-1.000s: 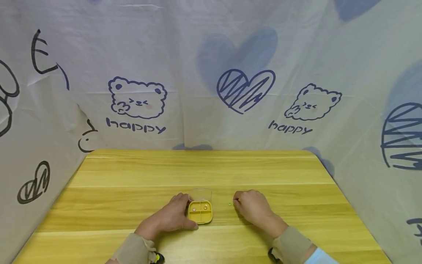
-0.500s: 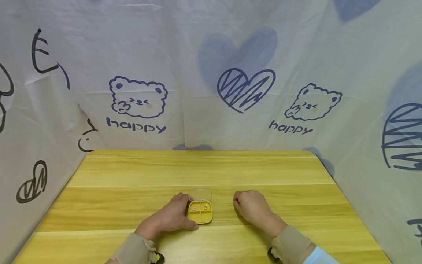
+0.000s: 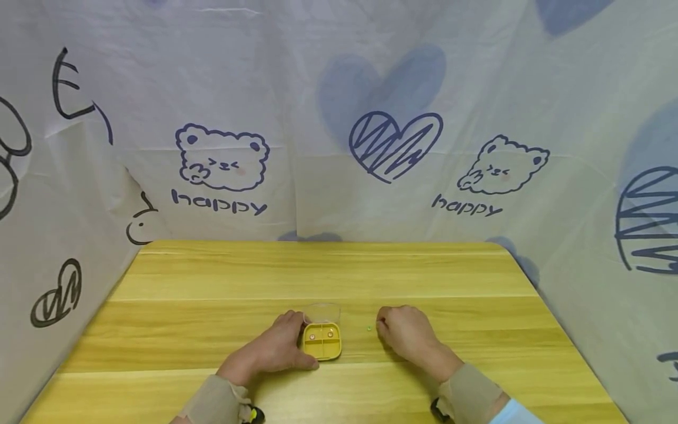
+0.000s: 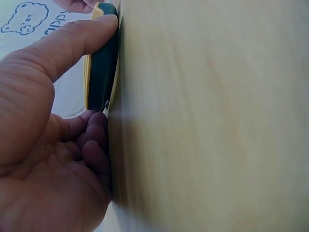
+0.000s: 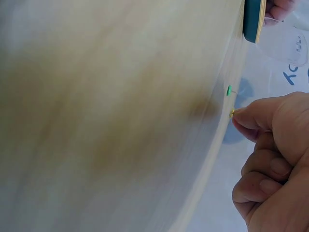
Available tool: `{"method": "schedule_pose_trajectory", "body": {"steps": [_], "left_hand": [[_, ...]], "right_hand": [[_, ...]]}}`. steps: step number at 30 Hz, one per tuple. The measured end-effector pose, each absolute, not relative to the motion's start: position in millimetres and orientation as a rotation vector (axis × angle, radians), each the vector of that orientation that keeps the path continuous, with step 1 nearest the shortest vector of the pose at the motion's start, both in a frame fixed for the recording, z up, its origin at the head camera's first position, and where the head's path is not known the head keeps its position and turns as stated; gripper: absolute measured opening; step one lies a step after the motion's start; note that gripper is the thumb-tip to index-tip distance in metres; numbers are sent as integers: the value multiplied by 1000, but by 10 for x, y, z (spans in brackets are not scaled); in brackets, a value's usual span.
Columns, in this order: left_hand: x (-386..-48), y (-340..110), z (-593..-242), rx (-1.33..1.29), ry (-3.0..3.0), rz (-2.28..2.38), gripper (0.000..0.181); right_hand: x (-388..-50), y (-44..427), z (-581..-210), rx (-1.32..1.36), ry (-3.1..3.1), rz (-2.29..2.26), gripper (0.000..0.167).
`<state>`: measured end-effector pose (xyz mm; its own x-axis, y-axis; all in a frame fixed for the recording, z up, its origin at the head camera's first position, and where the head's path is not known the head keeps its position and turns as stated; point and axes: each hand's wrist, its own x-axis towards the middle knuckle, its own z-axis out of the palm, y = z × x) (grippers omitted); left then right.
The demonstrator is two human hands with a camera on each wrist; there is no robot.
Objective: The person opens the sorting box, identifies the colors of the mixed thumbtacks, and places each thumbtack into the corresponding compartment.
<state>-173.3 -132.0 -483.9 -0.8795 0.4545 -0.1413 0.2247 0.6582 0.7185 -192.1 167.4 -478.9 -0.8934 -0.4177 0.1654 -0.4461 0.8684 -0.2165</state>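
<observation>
My left hand [image 3: 278, 344] holds a small yellow box with several compartments [image 3: 322, 350] from its left side, thumb at the front and fingers behind. The box's clear lid [image 3: 323, 312] stands raised at the back. Two small pinkish round pieces lie in the two rear compartments. To the right, my right hand [image 3: 406, 333] pinches a tiny yellow piece [image 5: 232, 112] between thumb and forefinger, low at the tabletop; its exact kind is too small to tell. A tiny green piece with a thin pin [image 5: 229, 90] lies on the table between box and right hand.
A wood-grained table [image 3: 450, 271] spreads around both hands. White cloth [image 3: 318, 88] printed with hearts and bears hangs behind it and along both sides. In the left wrist view, the box's dark green side [image 4: 102, 67] faces the camera.
One second ago a second tiny piece showed at the right fingertips; in the head view it is now hidden. The right hand has shifted very slightly right. The left hand and box stay put.
</observation>
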Motion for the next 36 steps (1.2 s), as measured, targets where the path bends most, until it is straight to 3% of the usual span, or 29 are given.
{"method": "schedule_pose_trajectory", "body": {"steps": [16, 29, 36], "left_hand": [[-1722, -1319, -4837, 520, 2561, 1052, 74], [-1716, -1320, -4839, 534, 2565, 1065, 72], [-1716, -1317, -4828, 534, 2573, 1062, 73]], "right_hand": [[-1870, 1929, -4556, 263, -2912, 926, 15], [-1818, 2061, -4503, -114, -2526, 1933, 31], [-1811, 2018, -4527, -170, -2153, 2378, 17]]}}
